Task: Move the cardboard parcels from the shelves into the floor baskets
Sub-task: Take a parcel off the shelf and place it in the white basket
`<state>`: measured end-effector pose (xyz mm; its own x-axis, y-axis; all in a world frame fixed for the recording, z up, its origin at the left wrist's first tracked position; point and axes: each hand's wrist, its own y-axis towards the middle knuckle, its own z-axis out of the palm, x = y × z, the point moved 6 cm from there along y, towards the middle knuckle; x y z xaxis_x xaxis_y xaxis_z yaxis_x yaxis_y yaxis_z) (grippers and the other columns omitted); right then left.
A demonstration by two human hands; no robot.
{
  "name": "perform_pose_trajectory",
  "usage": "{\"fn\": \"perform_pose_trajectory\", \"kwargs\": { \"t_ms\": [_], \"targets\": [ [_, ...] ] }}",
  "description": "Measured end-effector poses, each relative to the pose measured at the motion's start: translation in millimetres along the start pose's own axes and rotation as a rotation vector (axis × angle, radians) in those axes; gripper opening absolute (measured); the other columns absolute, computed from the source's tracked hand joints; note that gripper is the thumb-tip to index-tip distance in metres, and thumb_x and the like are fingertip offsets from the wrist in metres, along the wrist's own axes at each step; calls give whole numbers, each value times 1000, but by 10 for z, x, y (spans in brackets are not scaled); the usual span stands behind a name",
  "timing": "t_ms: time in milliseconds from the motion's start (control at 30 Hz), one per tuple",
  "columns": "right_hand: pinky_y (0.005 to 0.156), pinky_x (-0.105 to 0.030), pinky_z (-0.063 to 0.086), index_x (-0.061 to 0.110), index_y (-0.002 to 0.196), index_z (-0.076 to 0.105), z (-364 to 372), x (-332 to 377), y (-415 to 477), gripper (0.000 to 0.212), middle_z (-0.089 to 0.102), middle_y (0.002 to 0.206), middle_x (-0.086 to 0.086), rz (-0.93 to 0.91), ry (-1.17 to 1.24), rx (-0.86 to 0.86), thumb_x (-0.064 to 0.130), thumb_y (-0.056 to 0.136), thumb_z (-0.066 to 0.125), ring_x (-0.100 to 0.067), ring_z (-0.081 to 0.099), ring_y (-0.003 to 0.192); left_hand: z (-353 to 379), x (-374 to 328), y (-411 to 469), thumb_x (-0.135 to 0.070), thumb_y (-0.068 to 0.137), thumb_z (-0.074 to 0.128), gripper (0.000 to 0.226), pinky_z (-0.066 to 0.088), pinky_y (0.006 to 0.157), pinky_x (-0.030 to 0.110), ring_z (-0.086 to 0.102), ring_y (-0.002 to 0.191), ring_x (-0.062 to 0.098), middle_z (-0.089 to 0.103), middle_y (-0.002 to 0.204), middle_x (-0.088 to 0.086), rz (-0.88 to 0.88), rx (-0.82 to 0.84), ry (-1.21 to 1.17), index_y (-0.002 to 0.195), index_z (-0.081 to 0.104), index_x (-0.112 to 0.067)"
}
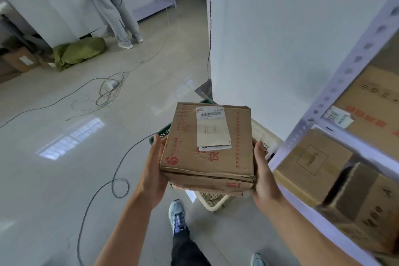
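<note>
The shelf rack [332,101] fills the right side, and everything else is placed from it. On its shelves sit at least three cardboard boxes: a large one with red print [375,101] on the upper shelf, and a flat-faced box [313,164] and a darker box [367,216] on the shelf below. None of these has been moved yet.

Just left of the rack's foot, a cream basket [264,134] stands on the floor. A green basket [160,135] stands beyond it, farther from the rack, and only its corner shows. Most of both baskets is hidden, so I cannot tell whether any parcel is already inside.

The parcel in hand [207,147] is clear of the rack and held in the air directly over the cream basket, roughly level, with its white label [212,129] facing up.

The left hand [154,170] lies flat against the parcel's side away from the rack, and the right hand [264,175] lies flat against the side nearer the rack. The visible fingers are straight, and the box is squeezed between the palms.

My judgement is that this parcel is about half way: it is off the shelf but not yet lowered into a basket. Several more are left to move.
</note>
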<state>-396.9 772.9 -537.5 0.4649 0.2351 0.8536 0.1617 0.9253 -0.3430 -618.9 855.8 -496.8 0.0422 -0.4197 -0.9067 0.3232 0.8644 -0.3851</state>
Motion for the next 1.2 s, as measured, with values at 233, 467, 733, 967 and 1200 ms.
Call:
{"fn": "perform_pose_trajectory", "kwargs": {
  "t_ms": [233,467,733,967,1200],
  "targets": [
    [94,-36,61,47,135,66,409,-433,919,62,72,137,-2,42,116,-256,79,100,25,-22,68,127,-677,-85,1467,-68,107,25,64,54,102,47,69,131,29,71,142,9,-153,201,178,149,61,-35],
    [111,-52,48,53,118,75,457,-904,1357,57,76,130,3,136,230,-512,80,98,30,-16,72,120,-877,193,2438,-73,106,25,74,46,113,63,62,136,42,67,145,16,-352,417,351,159,50,-28],
    [124,-52,35,49,145,57,-61,-1544,1706,72,68,141,10,272,283,-650,84,85,39,-15,58,137,-735,897,3059,-85,95,38,72,37,121,68,68,124,36,80,117,7,-562,356,560,122,78,-32],
    [121,-49,39,46,141,60,-587,-2430,2132,66,72,136,8,395,331,-712,79,90,34,-16,60,135,-722,1938,3617,-85,94,34,75,43,113,54,61,129,22,69,132,-5,-716,353,674,142,59,-34],
    [96,-47,54,54,122,73,-1078,-3708,2709,58,75,130,8,553,397,-810,85,87,37,-18,63,128,-801,3232,4320,-79,92,50,63,60,82,26,73,107,14,76,121,-4,-610,380,739,133,62,-33]
  ]
}}
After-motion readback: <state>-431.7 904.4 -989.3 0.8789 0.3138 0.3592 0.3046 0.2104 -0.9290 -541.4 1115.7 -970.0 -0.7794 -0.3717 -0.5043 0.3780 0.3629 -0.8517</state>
